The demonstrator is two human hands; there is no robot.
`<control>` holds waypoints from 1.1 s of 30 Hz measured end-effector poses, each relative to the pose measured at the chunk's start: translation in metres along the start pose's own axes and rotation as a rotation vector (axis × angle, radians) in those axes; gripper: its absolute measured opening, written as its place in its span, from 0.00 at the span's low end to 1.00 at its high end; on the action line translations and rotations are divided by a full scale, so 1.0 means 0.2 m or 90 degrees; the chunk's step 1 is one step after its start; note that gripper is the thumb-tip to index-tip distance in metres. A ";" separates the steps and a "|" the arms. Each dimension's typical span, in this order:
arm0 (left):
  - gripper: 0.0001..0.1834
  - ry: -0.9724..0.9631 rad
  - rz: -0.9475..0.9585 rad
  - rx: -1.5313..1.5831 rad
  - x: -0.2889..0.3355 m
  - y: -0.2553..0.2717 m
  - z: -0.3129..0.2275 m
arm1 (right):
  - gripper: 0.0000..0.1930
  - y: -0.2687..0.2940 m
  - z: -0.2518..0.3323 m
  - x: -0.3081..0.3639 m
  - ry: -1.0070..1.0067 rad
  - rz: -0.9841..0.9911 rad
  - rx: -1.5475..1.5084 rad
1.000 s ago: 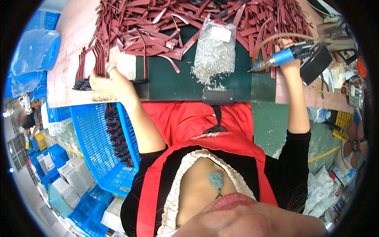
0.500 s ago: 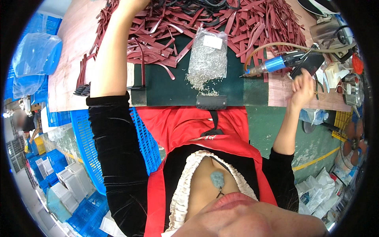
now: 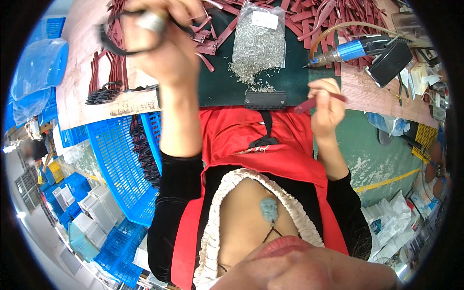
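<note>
My left hand (image 3: 171, 63), smeared by motion, is raised over the left part of the table, closed on a black eyeglass frame (image 3: 110, 46). Dark red eyeglass temples (image 3: 321, 24) lie heaped along the far side. One such eyeglass temple (image 3: 304, 105) is pinched in my right hand (image 3: 328, 108), close to the table's front edge. Between my hands sits a clear bag of tiny metal screws (image 3: 258, 43), some spilled out before it. Just below them, a black block (image 3: 265, 100) rests at the edge. A blue powered screwdriver (image 3: 345, 51) lies beyond my right hand.
Glasses with black fronts and red temples (image 3: 104, 92) are grouped at the table's left. A black phone-like slab (image 3: 390, 64) and pliers (image 3: 402, 89) lie on the right. Below left stands a blue basket (image 3: 121, 164) with dark glasses inside. An air hose (image 3: 333, 29) arches over the temples.
My left hand has come back from the far pile with a black eyeglass frame. My right hand has moved left and nearer, away from the slab; a red temple now shows in it.
</note>
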State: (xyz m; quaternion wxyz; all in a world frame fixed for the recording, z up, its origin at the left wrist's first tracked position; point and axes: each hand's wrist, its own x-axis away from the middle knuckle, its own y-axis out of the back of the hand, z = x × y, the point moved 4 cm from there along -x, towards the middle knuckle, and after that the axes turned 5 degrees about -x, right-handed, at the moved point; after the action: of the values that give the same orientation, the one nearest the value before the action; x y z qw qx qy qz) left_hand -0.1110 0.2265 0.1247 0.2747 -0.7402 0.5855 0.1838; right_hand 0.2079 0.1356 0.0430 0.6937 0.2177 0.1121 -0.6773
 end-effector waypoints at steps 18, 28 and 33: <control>0.35 0.172 0.057 -0.047 1.17 -0.19 -0.01 | 0.08 -0.25 -0.12 0.09 -0.285 0.026 -0.109; 0.30 0.230 0.055 -0.126 1.15 -0.22 0.00 | 0.17 -0.34 0.19 0.15 0.119 0.276 0.306; 0.14 0.278 0.005 -0.089 1.09 -0.18 0.01 | 0.26 -0.31 0.04 -0.01 0.218 0.385 0.344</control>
State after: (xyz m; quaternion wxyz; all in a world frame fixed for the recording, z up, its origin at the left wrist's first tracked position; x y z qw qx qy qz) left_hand -0.0230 0.0659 0.0004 0.0884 -0.7775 0.6196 0.0605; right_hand 0.1463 0.1333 0.0421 0.7504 0.5234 -0.0248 -0.4028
